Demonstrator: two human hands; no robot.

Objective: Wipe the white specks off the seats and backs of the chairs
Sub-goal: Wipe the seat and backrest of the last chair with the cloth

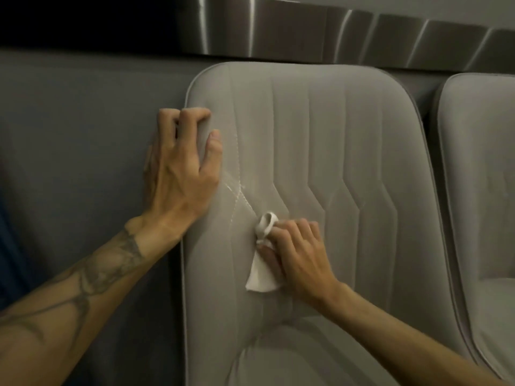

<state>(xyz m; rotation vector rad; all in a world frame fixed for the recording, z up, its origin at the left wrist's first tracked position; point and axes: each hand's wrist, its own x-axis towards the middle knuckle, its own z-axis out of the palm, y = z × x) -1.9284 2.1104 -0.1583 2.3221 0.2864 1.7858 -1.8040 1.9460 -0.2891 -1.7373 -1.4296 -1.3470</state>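
Observation:
A grey upholstered chair back (334, 140) with stitched vertical grooves fills the middle of the view. My left hand (181, 168) grips its left edge, fingers curled round the rim. My right hand (298, 252) holds a white cloth (263, 263) bunched between thumb and fingers and presses it on the lower left part of the back. Pale whitish streaks (237, 190) run along the stitching between the two hands. The chair seat (292, 363) starts at the bottom of the frame.
A second grey chair (482, 190) stands close on the right. A dark grey wall panel (83, 135) lies behind and to the left. A brushed metal ledge (334, 32) runs above the chair backs.

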